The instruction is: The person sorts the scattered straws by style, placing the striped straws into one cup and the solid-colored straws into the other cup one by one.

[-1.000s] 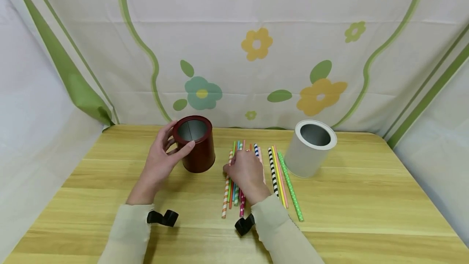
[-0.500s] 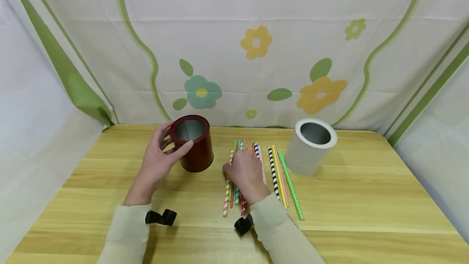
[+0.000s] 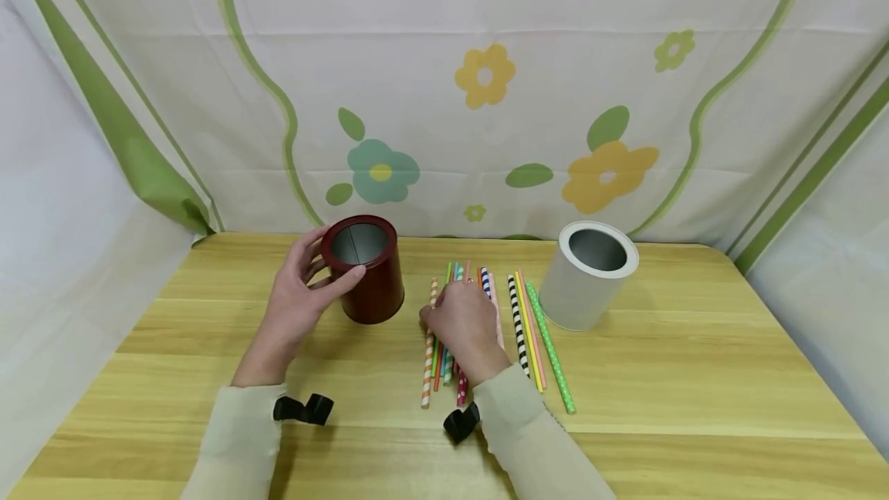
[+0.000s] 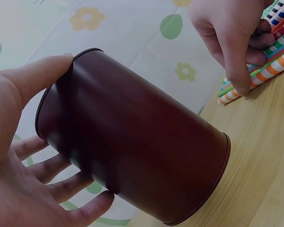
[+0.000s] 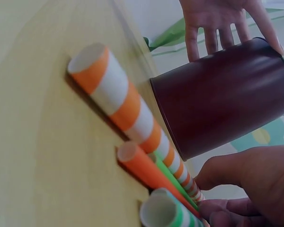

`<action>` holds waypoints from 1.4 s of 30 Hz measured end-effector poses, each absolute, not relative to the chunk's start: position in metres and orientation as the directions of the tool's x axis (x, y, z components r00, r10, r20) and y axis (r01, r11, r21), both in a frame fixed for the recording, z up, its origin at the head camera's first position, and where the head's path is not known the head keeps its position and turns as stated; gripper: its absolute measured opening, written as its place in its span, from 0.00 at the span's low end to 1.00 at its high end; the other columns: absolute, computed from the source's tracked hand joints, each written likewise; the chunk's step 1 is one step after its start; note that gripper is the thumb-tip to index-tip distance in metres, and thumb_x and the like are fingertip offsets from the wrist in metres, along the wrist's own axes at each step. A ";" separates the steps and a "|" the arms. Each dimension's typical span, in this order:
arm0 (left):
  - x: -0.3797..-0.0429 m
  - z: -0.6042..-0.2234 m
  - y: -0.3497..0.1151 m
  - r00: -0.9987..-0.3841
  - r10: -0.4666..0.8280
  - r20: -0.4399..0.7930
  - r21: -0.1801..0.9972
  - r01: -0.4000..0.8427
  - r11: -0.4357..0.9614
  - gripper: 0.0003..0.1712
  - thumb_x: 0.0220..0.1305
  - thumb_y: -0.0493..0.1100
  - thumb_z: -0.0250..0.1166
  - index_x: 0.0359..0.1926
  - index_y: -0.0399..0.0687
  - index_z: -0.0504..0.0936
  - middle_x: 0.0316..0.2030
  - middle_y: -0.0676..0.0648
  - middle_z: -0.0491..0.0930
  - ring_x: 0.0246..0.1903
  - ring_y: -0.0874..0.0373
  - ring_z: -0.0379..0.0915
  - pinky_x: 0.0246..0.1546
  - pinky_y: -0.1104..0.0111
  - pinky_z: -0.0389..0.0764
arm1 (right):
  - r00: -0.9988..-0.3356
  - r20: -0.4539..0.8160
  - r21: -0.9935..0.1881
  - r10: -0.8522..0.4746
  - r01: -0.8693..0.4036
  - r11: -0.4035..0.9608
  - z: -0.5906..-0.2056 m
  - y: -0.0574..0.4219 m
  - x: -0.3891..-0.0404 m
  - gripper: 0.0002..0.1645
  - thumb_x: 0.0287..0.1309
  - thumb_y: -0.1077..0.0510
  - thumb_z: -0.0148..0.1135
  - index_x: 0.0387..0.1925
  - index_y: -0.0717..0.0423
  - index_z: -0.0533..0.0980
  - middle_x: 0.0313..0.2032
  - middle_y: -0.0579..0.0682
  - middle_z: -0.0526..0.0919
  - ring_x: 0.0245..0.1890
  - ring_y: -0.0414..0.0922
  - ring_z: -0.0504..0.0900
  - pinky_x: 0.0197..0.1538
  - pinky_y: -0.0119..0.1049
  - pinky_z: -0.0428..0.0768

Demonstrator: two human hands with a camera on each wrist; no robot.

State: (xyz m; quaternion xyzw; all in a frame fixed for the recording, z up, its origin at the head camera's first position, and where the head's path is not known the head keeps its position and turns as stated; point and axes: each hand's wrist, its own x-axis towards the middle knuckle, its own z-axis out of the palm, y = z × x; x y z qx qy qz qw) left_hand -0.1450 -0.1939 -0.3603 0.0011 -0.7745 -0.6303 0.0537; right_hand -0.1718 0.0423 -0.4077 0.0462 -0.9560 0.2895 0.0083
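A dark red can (image 3: 373, 295) stands upright on the left of the table, its mouth facing up and its grey inside bare. My left hand (image 3: 295, 303) holds it from the left, thumb on the rim and fingers round the side. Paper straws in several colours and patterns lie at the middle of the table. Over them is my right hand (image 3: 464, 322), fingers curled down, with the thumb against an orange-and-white striped straw (image 5: 128, 101) at the left edge of the bunch. The palm hides the middle of the straws; an orange straw (image 5: 146, 165) and a green one lie close by.
A white can (image 3: 579, 303) stands upright at the right, its mouth open. Between it and my right hand lie a black-and-white striped straw (image 3: 518, 330), yellow and pink ones, and a green dotted straw (image 3: 552, 353). A flowered cloth (image 3: 430, 99) hangs behind the table.
The dark red can and my left hand have shifted slightly left. My right hand stays over the straws, and the striped orange straw now lies a little apart from its neighbours.
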 end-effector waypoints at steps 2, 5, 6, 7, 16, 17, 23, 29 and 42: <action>-0.145 -0.360 -0.194 -0.994 -0.070 0.079 0.976 0.063 0.208 0.48 0.69 0.49 0.76 0.82 0.63 0.61 0.79 0.49 0.67 0.75 0.48 0.64 0.71 0.57 0.71 | -0.998 0.031 -0.577 -0.062 -0.069 0.814 -0.408 0.044 -0.172 0.28 0.59 0.49 0.75 0.08 0.47 0.75 0.10 0.41 0.70 0.11 0.39 0.72 0.15 0.32 0.67; -0.146 -0.360 -0.194 -0.994 -0.071 0.081 0.975 0.065 0.211 0.48 0.69 0.50 0.76 0.82 0.63 0.61 0.79 0.49 0.67 0.74 0.48 0.64 0.70 0.58 0.72 | -1.000 0.016 -0.611 -0.021 -0.026 0.791 -0.409 0.047 -0.173 0.19 0.58 0.45 0.77 0.16 0.46 0.82 0.17 0.42 0.80 0.15 0.40 0.77 0.19 0.35 0.74; -0.146 -0.360 -0.194 -0.994 -0.071 0.082 0.975 0.065 0.211 0.48 0.69 0.50 0.76 0.82 0.63 0.61 0.79 0.49 0.68 0.74 0.48 0.64 0.70 0.58 0.72 | -1.000 0.009 -0.625 -0.008 -0.012 0.780 -0.409 0.048 -0.174 0.17 0.57 0.44 0.78 0.19 0.46 0.84 0.19 0.42 0.82 0.16 0.40 0.78 0.20 0.35 0.75; -0.146 -0.361 -0.194 -0.994 -0.071 0.081 0.976 0.065 0.210 0.48 0.69 0.49 0.76 0.82 0.63 0.61 0.79 0.49 0.68 0.74 0.48 0.64 0.70 0.58 0.72 | -1.000 0.005 -0.635 0.002 -0.001 0.772 -0.409 0.049 -0.174 0.15 0.57 0.44 0.78 0.22 0.45 0.86 0.22 0.42 0.85 0.17 0.40 0.79 0.21 0.36 0.76; -0.145 -0.361 -0.194 -0.995 -0.073 0.072 0.978 0.057 0.200 0.49 0.70 0.48 0.76 0.83 0.62 0.59 0.79 0.50 0.67 0.74 0.49 0.63 0.72 0.56 0.70 | -0.999 -0.016 -0.659 0.035 0.037 0.751 -0.410 0.052 -0.177 0.13 0.56 0.42 0.78 0.24 0.43 0.87 0.25 0.41 0.88 0.19 0.40 0.80 0.23 0.36 0.74; -0.144 -0.361 -0.194 -0.995 -0.073 0.072 0.978 0.056 0.201 0.49 0.70 0.48 0.76 0.84 0.62 0.59 0.79 0.50 0.67 0.74 0.49 0.63 0.72 0.55 0.70 | -0.999 -0.016 -0.651 0.033 0.035 0.758 -0.410 0.051 -0.177 0.14 0.56 0.41 0.78 0.23 0.43 0.86 0.25 0.41 0.87 0.19 0.41 0.80 0.23 0.36 0.74; -0.145 -0.363 -0.194 -0.994 -0.076 0.073 0.977 0.056 0.206 0.49 0.70 0.49 0.76 0.84 0.62 0.58 0.79 0.49 0.66 0.74 0.48 0.63 0.73 0.54 0.70 | -1.000 0.022 -0.600 0.021 0.004 0.800 -0.412 0.050 -0.177 0.18 0.57 0.43 0.80 0.20 0.45 0.81 0.22 0.43 0.83 0.17 0.41 0.79 0.21 0.36 0.74; -0.145 -0.363 -0.194 -0.995 -0.075 0.068 0.976 0.050 0.213 0.50 0.70 0.50 0.75 0.84 0.64 0.57 0.80 0.49 0.65 0.76 0.48 0.62 0.74 0.53 0.70 | -0.998 0.055 -0.589 -0.001 -0.033 0.807 -0.414 0.050 -0.176 0.23 0.58 0.45 0.78 0.13 0.44 0.78 0.16 0.42 0.77 0.14 0.40 0.75 0.18 0.35 0.70; -0.145 -0.366 -0.193 -0.994 -0.076 0.073 0.976 0.055 0.212 0.49 0.70 0.51 0.75 0.83 0.65 0.58 0.80 0.49 0.65 0.76 0.47 0.61 0.73 0.54 0.70 | -0.999 -0.013 -0.707 0.050 0.045 0.706 -0.412 0.055 -0.179 0.16 0.62 0.40 0.74 0.24 0.43 0.86 0.24 0.41 0.87 0.20 0.42 0.81 0.22 0.37 0.75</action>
